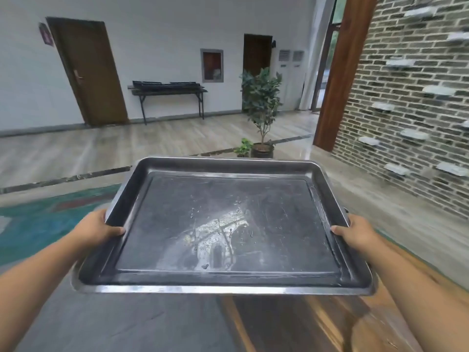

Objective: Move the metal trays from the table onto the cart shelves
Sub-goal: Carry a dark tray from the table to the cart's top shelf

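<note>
- Far L: brown door (88, 72) in white wall, shut; small sign beside its top L corner, too blurred to read.
- L hand (97, 228) clamped on tray's L rim, thumb over the lip, fingers hidden under.
- Rug (33, 224), teal w/ red patch, on floor below L arm.
- Ctr: metal tray (228, 289) held in the air betw both hands, roughly level, long side facing the person. Base scuffed, a few water drops, bright reflection near middle.
- Below tray: grey surface at L, wood-grain surface at R; blurred, can't tell what they are.
- Behind, by far wall: dark table (168, 91) w/ flat dark items stacked on top, prob. trays but too far to confirm.
- R of ctr: potted plant (261, 102) on floor just past tray's far edge.
- R hand (355, 232) gripping tray's R rim, thumb on top, same hold.
- Far R: wood post (340, 72), then brick wall (406, 97).
</note>
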